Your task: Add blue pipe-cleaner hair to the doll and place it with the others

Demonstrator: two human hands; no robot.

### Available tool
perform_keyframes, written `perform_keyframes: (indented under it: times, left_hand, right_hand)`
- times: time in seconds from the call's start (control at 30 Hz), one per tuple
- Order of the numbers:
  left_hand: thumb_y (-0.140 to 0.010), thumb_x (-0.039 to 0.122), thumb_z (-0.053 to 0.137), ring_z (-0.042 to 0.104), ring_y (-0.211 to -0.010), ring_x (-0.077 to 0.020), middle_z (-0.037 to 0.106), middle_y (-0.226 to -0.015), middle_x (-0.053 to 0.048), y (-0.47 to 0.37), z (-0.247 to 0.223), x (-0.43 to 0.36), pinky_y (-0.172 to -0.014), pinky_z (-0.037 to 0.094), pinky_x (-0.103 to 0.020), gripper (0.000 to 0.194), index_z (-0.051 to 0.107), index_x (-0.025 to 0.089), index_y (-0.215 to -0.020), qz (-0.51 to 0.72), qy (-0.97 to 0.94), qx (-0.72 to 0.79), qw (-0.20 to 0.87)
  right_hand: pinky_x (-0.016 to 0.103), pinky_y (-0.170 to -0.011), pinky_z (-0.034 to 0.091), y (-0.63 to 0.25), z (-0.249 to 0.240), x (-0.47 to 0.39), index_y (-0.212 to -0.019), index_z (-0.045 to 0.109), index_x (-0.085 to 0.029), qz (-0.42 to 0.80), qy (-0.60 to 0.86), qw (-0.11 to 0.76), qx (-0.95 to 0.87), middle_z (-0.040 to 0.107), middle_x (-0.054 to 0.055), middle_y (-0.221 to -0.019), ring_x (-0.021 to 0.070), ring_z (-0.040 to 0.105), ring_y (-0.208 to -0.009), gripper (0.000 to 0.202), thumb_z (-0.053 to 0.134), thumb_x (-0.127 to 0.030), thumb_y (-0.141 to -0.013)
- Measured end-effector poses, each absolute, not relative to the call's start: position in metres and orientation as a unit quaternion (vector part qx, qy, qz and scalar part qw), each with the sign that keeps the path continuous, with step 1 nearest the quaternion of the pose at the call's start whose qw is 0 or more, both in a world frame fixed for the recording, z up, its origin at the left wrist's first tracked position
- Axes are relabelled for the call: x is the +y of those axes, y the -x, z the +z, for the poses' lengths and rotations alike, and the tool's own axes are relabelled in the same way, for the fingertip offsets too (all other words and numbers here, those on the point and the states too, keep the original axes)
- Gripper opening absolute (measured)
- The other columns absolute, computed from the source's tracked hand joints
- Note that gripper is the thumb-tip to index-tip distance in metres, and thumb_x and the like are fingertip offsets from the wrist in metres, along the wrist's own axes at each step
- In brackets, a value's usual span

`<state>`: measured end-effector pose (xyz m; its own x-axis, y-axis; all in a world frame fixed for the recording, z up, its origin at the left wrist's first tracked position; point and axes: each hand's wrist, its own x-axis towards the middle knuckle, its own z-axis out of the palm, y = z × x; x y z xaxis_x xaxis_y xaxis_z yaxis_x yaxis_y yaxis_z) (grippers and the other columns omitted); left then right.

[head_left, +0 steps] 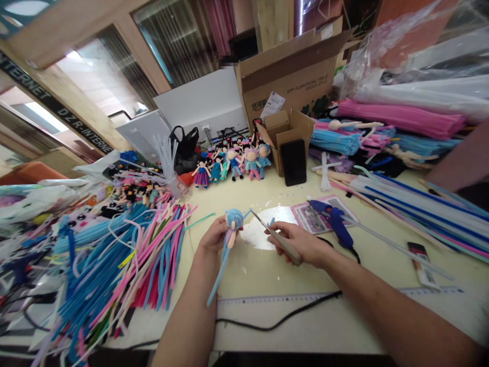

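Observation:
My left hand [217, 233] is closed around a small pipe-cleaner doll [234, 219] with a light blue head and a peach limb. From the doll a long light blue stem hangs down toward my forearm, and a short blue end sticks out at its upper right. In my right hand [294, 242] is a pair of scissors [284, 243], gripped by the handles. The blades point up and left, their tips close to that short blue end; whether they touch it I cannot tell. A white sheet [263, 232] with blue scraps lies on the table between my hands.
A blue glue gun [336, 224] rests on a pink card [301, 216] at right, its black cord crossing the front. Pipe cleaners [99, 270] heap up at left, more lie at right. Finished dolls [233, 163], a small carton [273, 135] and a phone [293, 162] stand behind.

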<state>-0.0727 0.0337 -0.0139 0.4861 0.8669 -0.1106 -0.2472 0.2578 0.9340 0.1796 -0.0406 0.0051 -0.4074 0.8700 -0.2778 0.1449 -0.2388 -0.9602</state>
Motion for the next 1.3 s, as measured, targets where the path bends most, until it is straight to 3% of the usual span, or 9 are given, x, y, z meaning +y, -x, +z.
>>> perform_keyframes:
  times: [0.13, 0.37, 1.3]
  left_hand:
    - [-0.055, 0.034, 0.079, 0.052, -0.045, -0.0093, 0.068, -0.067, -0.008, 0.0738, -0.0142, 0.0352, -0.041, 0.037, -0.019, 0.032, 0.067, 0.009, -0.072, 0.37, -0.473, 0.341, 0.723]
    - [-0.053, 0.037, 0.08, 0.052, -0.045, -0.009, 0.068, -0.067, -0.008, 0.0712, -0.012, 0.0344, -0.042, 0.037, -0.019, 0.037, 0.069, 0.008, -0.074, 0.367, -0.475, 0.351, 0.719]
    - [-0.055, 0.035, 0.078, 0.049, -0.04, -0.0082, 0.066, -0.063, -0.007, 0.0702, -0.0102, 0.0322, -0.038, 0.032, -0.019, 0.032, 0.067, 0.009, -0.07, 0.351, -0.478, 0.353, 0.723]
  right_hand:
    - [0.017, -0.036, 0.028, -0.1779, 0.0015, -0.0401, -0.093, 0.058, -0.021, 0.546, 0.512, 0.303, -0.59, 0.055, -0.003, -0.061, 0.0059, 0.042, -0.042, 0.025, 0.06, -0.042, -0.08]
    - [0.021, -0.037, 0.041, -0.1806, 0.004, -0.0414, -0.101, 0.051, -0.019, 0.711, 0.39, 0.294, -0.506, 0.061, 0.001, -0.069, 0.01, 0.053, -0.044, 0.038, 0.053, -0.053, -0.084]
    - [0.023, -0.046, 0.047, -0.1771, 0.0035, -0.0449, -0.11, 0.047, -0.021, 0.738, 0.365, 0.295, -0.485, 0.056, -0.001, -0.072, 0.011, 0.056, -0.053, 0.035, 0.054, -0.044, -0.085]
